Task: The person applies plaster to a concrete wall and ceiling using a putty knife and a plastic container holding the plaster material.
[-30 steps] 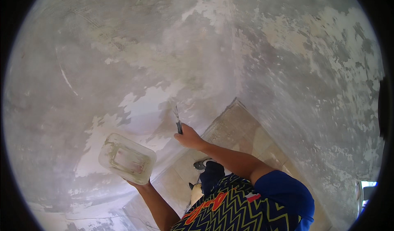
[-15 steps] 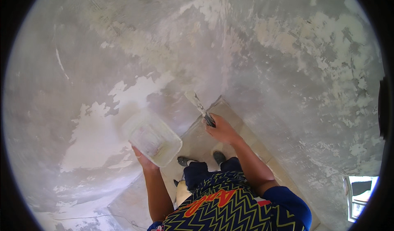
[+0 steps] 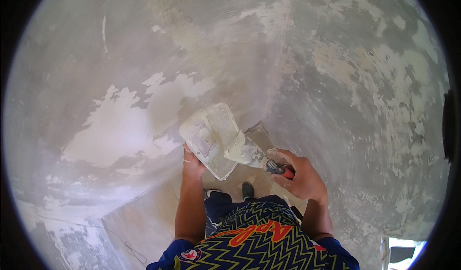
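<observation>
My left hand (image 3: 192,161) grips a translucent rectangular plastic tub (image 3: 196,121) by its near left side. Pale putty smears coat the tub's inside, and its opening tilts toward the right. My right hand (image 3: 301,176) is closed around the black and red handle of a putty knife (image 3: 253,155). The wide blade is caked with off-white putty, and its edge overlaps the right rim of the tub. Whether the blade touches the rim I cannot tell.
Grey plastered walls with patchy white areas (image 3: 115,131) meet at a corner ahead. Below lies a tiled floor (image 3: 144,217), with my dark shoes (image 3: 248,190) on it. A thin cable (image 3: 126,243) runs at the lower left. A bright opening (image 3: 406,253) shows at the lower right.
My left hand has brought the tub to the right and tilted it. The putty knife has come down from near the wall corner to the tub, its blade now pointing left.
</observation>
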Motion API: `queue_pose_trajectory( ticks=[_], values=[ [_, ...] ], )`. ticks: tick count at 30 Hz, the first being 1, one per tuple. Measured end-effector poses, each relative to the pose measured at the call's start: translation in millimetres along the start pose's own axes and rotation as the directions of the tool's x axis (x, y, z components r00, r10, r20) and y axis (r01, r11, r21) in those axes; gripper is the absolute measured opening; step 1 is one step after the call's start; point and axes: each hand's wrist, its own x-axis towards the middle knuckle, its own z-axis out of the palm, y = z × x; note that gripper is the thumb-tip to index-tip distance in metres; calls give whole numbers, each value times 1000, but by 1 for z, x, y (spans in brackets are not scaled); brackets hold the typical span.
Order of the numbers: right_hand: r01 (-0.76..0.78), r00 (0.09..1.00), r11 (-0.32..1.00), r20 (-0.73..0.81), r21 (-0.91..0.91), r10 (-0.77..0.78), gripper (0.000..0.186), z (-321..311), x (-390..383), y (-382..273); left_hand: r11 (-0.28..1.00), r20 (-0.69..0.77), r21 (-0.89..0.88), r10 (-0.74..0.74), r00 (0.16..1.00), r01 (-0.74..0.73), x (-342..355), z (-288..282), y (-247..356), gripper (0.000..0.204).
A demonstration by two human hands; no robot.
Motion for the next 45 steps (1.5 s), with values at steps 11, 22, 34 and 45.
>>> queue_pose_trajectory(
  ticks=[11, 22, 34, 45],
  values=[
    [178, 900, 979, 420, -104, -119, 41, 18, 34, -24, 963, 47, 160, 212, 976, -217, -21, 10, 54, 111],
    [432, 822, 895, 458, -114, -339, 31, 63, 81, -54, 924, 82, -96, 377, 922, -369, -15, -21, 52, 58],
    [322, 883, 946, 373, -42, -285, 37, 98, 100, -19, 881, 17, -86, 469, 883, -466, -19, -75, 34, 111],
    [181, 914, 969, 334, 166, -228, 37, 73, 99, 7, 933, -89, 26, 359, 929, -358, -30, -26, 33, 110]
  ],
)
